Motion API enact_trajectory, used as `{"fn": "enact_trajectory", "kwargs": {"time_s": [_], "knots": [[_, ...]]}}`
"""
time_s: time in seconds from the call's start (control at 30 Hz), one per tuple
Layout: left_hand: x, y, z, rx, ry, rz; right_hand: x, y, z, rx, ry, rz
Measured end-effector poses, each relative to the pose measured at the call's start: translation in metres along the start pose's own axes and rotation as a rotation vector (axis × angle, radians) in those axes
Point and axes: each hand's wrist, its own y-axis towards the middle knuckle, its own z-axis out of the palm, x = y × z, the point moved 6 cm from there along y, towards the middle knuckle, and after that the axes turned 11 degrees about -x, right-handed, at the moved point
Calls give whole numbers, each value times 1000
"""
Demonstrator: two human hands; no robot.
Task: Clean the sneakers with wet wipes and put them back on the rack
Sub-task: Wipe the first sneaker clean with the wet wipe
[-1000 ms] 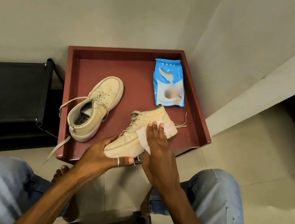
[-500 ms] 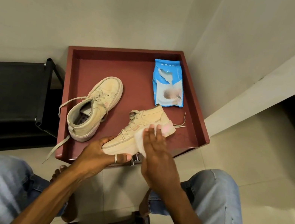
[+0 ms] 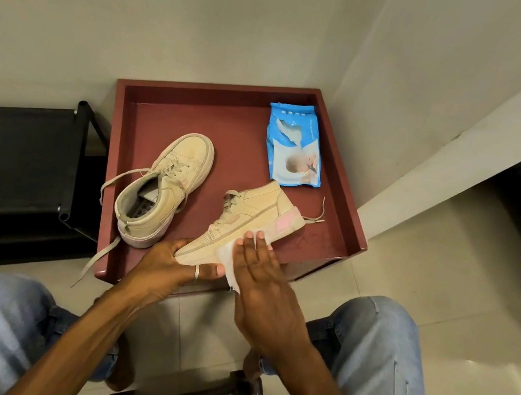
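— What has changed?
— The right hand (image 3: pixel 264 288), fingers flat, has slid the wet wipe (image 3: pixel 227 257) from the heel toward the middle of the sneaker (image 3: pixel 248 216). The pink heel patch now shows.
— And the left hand (image 3: pixel 167 264)?
— It still grips the toe, at the near edge of the tray (image 3: pixel 222 89).

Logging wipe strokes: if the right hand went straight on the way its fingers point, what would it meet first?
The right hand, flat on the wipe, points up the held sneaker; it would likely meet that shoe's laces first, then bare tray floor. Depth is unclear.
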Motion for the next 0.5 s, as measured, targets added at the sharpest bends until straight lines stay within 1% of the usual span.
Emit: {"fn": "enact_trajectory", "kwargs": {"time_s": [0.03,0.1,0.2,0.27,0.33,0.4,0.5], "knots": [[0,0,0,-2,-3,-3,-5,1,-1,9,-14,-14],[-1,-1,-1,-7,-1,-3,-26,5,0,39,-79,16],[-3,-3,0,-6,14,8,-58,15,-2,6,-199,164],[-2,-3,0,-3,20,15,-66,18,-6,-15,-228,258],[-3,-3,0,-5,21,19,-51,14,-4,-41,-218,230],[-5,-4,1,-6,22,26,-24,3,4,3,-149,148],[-5,-4,2,-4,35,46,-15,-7,8,50,-103,141]]}}
